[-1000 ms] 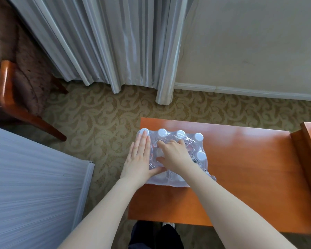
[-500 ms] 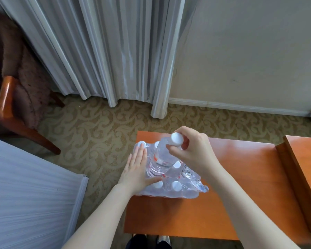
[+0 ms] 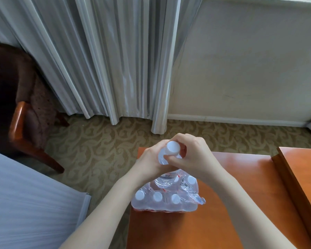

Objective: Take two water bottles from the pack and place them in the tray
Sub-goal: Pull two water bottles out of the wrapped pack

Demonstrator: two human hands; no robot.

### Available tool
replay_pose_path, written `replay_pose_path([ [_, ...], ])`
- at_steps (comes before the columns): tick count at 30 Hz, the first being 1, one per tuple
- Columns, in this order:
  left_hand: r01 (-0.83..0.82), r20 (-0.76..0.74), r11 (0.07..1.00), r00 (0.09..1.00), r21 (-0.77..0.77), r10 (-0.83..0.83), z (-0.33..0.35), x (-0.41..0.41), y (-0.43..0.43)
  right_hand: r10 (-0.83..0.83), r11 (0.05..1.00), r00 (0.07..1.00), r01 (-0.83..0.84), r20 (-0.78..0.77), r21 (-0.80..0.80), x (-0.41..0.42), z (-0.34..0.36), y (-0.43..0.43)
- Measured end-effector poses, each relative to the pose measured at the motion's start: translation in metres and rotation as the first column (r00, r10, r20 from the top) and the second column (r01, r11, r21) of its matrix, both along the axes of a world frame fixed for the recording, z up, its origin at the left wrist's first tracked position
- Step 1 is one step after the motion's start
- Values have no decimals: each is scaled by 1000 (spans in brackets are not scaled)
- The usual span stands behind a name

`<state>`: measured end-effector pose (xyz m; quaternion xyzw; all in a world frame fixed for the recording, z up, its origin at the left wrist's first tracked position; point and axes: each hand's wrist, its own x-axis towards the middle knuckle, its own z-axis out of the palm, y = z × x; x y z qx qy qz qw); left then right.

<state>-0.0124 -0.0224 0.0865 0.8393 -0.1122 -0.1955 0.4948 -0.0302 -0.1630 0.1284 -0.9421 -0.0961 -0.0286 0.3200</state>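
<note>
- Change over the last second: the left hand (image 3: 147, 161), which lay flat on the pack (image 3: 166, 199), has come up to join the right hand (image 3: 192, 155) on the one bottle (image 3: 166, 169) that was pulled free.
- Half a second ago only the right hand held that bottle, at the cap; now both grasp it.
- Bottle is upright, its base above the top of the pack's torn wrap, white cap (image 3: 173, 147) showing between the hands.
- Reading: first bottle is nearly or fully clear of the pack; looks like a handover or a regrip. Second bottle not yet taken.
- No tray in view, so placement is some way off.
- Pose: left hand wraps the bottle's shoulder from the left; right hand is curled over the neck, thumb under the cap. Both forearms converge from the lower edge.
- Pack sits on the orange wooden surface (image 3: 232, 203), near its left end, with no hand on it.
</note>
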Motion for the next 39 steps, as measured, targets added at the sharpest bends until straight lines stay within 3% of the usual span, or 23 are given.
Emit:
replay_pose_path([
  [2,12,25,999,1000,-31,-11,1,-1,1,28,999,1000,-28,0,17,1,0,1],
  [4,-25,34,997,999,-75,28,-2,0,4,16,991,1000,-14,-12,130,0,-3,3],
  [7,-113,35,982,992,-149,120,-6,3,9,-111,890,993,115,-34,441,-7,-16,1],
  [9,-131,35,978,990,-164,139,-10,5,11,-224,860,972,228,-62,457,-13,-44,-6],
  [11,-132,25,976,990,-175,139,-12,9,14,-241,943,963,262,-125,203,-16,-83,-15],
  [13,-135,19,974,990,-183,140,-14,12,17,-152,981,960,118,-235,-152,-16,-125,-22],
  [17,-137,-15,972,991,-193,136,-17,18,20,-29,787,939,-190,-343,-587,-10,-175,-23],
  [20,-128,-27,972,992,-197,125,-18,20,20,-54,698,966,-144,-253,-702,-5,-189,-19],
  [31,-129,-19,971,992,-199,128,-20,18,22,-272,844,937,122,-220,-522,-5,-205,-10],
  [35,-129,-1,973,991,-189,132,-19,17,25,-283,931,950,237,-135,-278,-10,-196,-15],
  [39,-131,6,968,991,-212,135,-14,17,26,-320,947,947,320,5,12,-22,-151,-29],
])
